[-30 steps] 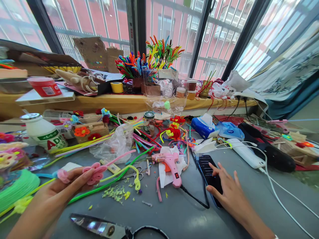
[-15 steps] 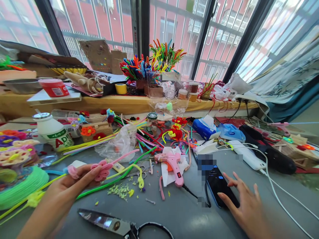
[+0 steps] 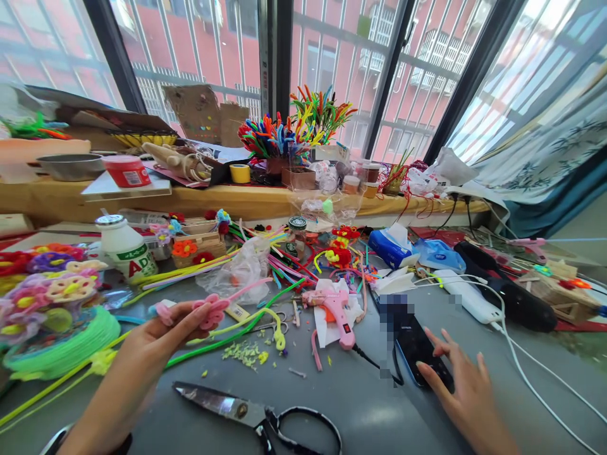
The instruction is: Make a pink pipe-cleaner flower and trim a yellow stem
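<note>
My left hand (image 3: pixel 173 341) pinches a fuzzy pink pipe-cleaner flower (image 3: pixel 212 313) with a pink stem reaching out to the right. My right hand (image 3: pixel 458 373) is spread over the lower end of a smartphone (image 3: pixel 417 347) lying on the table, with the thumb at the screen. Whether the thumb presses it I cannot tell. A pink glue gun (image 3: pixel 334 309) lies on white paper between my hands. Large black-handled scissors (image 3: pixel 241 409) lie in front, near bits of yellow-green fluff (image 3: pixel 246 354).
At the left stand fuzzy flowers (image 3: pixel 71 287) and a white drink bottle (image 3: pixel 126 249). Pipe cleaners, a tissue pack (image 3: pixel 391 246) and a white power strip (image 3: pixel 467 303) with cables crowd the back. A ledge (image 3: pixel 213 199) holds pots and boxes below the window.
The view has turned slightly left, so things appear farther right. The phone screen shows a different, darker display. My left hand keeps its hold on the pink flower.
</note>
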Motion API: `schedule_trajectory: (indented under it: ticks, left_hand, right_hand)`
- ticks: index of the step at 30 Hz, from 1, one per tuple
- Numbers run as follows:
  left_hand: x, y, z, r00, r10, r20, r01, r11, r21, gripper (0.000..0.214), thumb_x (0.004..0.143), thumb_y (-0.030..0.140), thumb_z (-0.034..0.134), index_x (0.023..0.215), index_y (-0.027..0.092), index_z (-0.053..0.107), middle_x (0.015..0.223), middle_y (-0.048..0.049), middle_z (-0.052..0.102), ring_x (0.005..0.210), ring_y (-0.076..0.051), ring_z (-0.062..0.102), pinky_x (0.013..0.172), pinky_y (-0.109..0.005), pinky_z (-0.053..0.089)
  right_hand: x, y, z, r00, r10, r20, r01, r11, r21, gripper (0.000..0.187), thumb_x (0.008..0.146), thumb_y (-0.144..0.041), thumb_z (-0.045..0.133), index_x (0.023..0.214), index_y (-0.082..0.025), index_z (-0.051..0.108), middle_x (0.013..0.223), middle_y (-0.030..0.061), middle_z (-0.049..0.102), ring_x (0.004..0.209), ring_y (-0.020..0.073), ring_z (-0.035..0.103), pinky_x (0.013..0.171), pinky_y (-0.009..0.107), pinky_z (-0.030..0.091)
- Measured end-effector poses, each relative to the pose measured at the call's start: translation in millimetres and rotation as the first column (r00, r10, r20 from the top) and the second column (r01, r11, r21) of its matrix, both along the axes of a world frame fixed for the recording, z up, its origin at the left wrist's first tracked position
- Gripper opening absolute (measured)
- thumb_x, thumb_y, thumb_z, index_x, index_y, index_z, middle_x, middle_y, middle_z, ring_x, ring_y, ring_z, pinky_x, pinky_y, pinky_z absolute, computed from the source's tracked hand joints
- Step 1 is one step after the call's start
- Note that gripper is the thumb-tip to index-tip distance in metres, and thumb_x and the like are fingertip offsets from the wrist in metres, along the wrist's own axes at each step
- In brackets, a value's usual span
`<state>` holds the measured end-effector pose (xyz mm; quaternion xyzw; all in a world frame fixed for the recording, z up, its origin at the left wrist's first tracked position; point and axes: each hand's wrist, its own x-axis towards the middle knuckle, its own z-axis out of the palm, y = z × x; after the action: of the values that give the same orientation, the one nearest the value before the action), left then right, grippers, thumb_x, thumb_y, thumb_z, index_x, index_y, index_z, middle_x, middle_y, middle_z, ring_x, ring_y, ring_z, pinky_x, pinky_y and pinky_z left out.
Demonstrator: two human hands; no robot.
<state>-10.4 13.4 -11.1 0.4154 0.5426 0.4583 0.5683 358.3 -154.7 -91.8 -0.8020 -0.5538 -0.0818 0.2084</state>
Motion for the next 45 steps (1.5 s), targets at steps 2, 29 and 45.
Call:
schedule_trajectory:
  ticks: [2, 29, 45]
  left_hand:
    - [-1.4, 0.2, -2.0, 1.0, -0.013, 0.001, 0.013, 1.0, 0.025, 0.035, 0.05, 0.037, 0.069, 0.08, 0.019, 0.062, 0.075, 0.0027, 0.068, 0.074, -0.012, 0.061, 0.063, -0.011, 0.048]
    - [-0.1, -6.2, 4.3, 0.993, -0.097, -0.072, 0.11, 0.973, 0.201, 0.027, 0.062, 0.035, 0.061, 0.082, 0.017, 0.063, 0.077, -0.0013, 0.067, 0.072, -0.015, 0.06, 0.066, -0.021, 0.049]
    - [6.2, -10.6, 6.3, 0.981, -0.187, -0.046, 0.193, 0.955, 0.223, 0.02, 0.063, 0.031, 0.061, 0.077, 0.018, 0.063, 0.072, -0.0001, 0.067, 0.074, -0.015, 0.06, 0.073, -0.024, 0.047]
  right_hand:
    - [-3.7, -1.5, 1.5, 0.999, -0.034, -0.017, 0.035, 0.999, 0.042, 0.049, 0.074, -0.051, 0.035, 0.111, -0.018, 0.034, 0.102, 0.0097, 0.054, 0.115, 0.0287, 0.033, 0.09, 0.058, 0.016]
    - [-16.8, 9.4, -15.8, 0.969, -0.227, -0.093, 0.231, 0.972, 0.036, 0.055, 0.063, -0.052, 0.043, 0.106, -0.018, 0.033, 0.116, 0.0155, 0.048, 0.095, 0.0316, 0.052, 0.084, 0.061, 0.021]
    - [-137.5, 77.1, 68.7, 0.868, 0.468, -0.167, -0.414, 0.867, 0.278, 0.019, 0.077, -0.029, 0.045, 0.091, -0.018, 0.051, 0.102, 0.0091, 0.055, 0.098, 0.0215, 0.048, 0.084, 0.038, 0.037]
